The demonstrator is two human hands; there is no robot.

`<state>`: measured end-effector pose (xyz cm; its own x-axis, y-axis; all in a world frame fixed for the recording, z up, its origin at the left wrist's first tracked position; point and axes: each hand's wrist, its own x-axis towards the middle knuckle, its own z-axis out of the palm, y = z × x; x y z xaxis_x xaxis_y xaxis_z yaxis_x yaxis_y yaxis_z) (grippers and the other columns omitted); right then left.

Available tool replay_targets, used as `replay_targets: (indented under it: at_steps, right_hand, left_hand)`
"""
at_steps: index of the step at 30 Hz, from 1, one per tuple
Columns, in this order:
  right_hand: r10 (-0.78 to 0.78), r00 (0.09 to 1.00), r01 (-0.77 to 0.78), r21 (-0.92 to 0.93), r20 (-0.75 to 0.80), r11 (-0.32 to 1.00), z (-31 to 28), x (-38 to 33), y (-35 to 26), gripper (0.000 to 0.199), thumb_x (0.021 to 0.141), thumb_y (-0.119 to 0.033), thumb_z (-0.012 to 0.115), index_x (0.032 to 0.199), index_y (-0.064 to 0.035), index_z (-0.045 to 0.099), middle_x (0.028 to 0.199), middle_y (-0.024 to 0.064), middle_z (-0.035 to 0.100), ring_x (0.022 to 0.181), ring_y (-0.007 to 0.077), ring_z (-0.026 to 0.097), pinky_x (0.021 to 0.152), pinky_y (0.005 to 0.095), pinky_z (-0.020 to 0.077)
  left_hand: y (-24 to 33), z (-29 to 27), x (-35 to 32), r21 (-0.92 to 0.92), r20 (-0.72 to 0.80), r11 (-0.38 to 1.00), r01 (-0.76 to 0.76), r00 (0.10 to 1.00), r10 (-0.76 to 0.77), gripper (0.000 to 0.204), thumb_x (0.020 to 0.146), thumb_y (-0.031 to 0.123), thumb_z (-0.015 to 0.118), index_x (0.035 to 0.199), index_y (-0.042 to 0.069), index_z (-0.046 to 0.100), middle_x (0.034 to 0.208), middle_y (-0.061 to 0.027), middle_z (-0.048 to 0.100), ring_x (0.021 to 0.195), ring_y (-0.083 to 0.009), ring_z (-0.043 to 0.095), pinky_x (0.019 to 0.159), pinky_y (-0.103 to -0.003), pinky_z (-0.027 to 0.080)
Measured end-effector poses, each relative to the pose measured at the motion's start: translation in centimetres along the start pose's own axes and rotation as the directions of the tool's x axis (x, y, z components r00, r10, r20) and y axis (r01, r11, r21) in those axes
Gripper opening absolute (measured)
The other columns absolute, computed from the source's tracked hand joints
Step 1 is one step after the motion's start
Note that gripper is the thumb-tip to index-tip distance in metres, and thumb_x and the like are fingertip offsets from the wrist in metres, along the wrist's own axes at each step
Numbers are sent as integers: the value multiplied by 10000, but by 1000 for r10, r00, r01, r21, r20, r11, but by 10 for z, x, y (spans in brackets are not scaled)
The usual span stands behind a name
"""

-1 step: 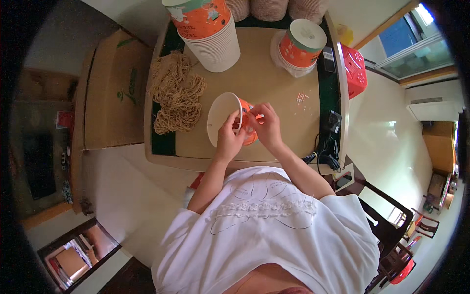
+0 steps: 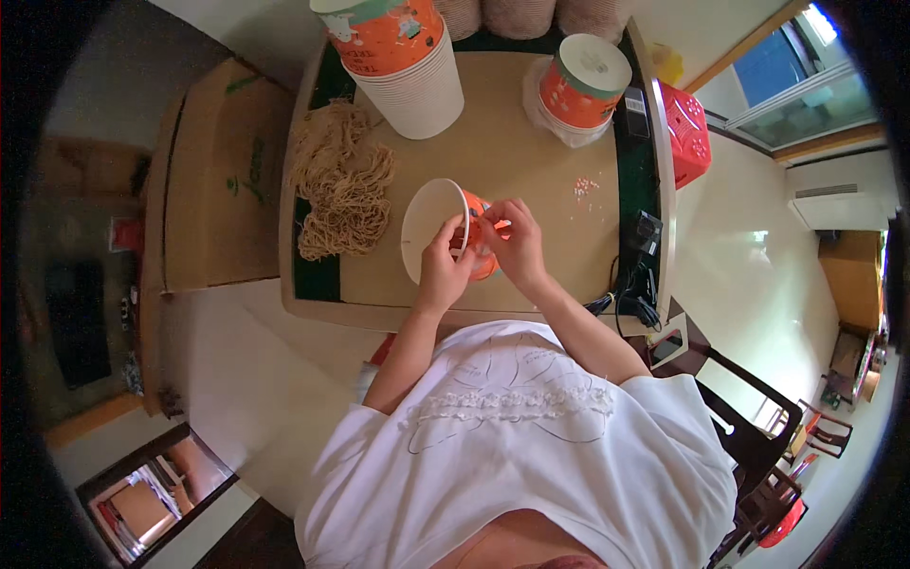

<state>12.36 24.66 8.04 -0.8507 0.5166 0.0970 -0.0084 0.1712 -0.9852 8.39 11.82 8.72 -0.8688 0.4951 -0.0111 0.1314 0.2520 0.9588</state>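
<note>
A paper bucket (image 2: 427, 226), white inside and printed orange outside, lies tipped on its side with its mouth toward the left. My left hand (image 2: 445, 270) is closed on its rim, fingers partly inside. On the orange wall, my right hand (image 2: 515, 242) pinches with thumb and forefinger; whatever is between those fingertips is too small to make out. Left of the bucket lies a loose heap of tan twisted paper cord (image 2: 346, 185). Small pinkish-white bits (image 2: 584, 188) are scattered on the board to the right.
A tall stack of nested paper buckets (image 2: 412, 90) stands at the back left. Another bucket (image 2: 578, 95) sits upside down at the back right, with brown rolls (image 2: 517, 14) behind. Black cables (image 2: 630, 294) lie along the right edge. A cardboard box (image 2: 223, 180) adjoins the table's left side.
</note>
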Motion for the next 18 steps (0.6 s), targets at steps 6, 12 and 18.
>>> replay_targets:
  at_steps: [6, 12, 18]
  right_hand:
    - [-42, 999, 44, -71, 33, 996, -4, -1, 1, 106, 769, 11, 639, 856, -1, 580, 894, 75, 554, 781, 160, 592, 628, 261, 519]
    - [-58, 998, 59, -41, 27, 997, -4, -2, 1, 110, 756, -15, 646, 828, 2, 565, 855, 103, 554, 743, 220, 580, 605, 299, 501]
    - [-97, 994, 101, -82, 46, 992, -9, -3, 4, 118, 755, -10, 645, 851, -6, 576, 867, 115, 558, 732, 240, 592, 604, 311, 507]
  left_hand:
    - [2, 1, 0, -66, 32, 997, 33, 999, -31, 343, 800, -35, 555, 1140, 3, 534, 964, -99, 643, 869, -168, 633, 762, -290, 500]
    - [2, 3, 1, -101, 24, 994, 30, 999, -28, 313, 801, -12, 573, 1113, -3, 546, 946, -108, 649, 844, -176, 640, 755, -302, 504]
    - [0, 4, 2, -151, -9, 988, 38, 999, -39, 231, 844, 14, 553, 1070, -17, 587, 947, -101, 652, 836, -150, 632, 713, -287, 509]
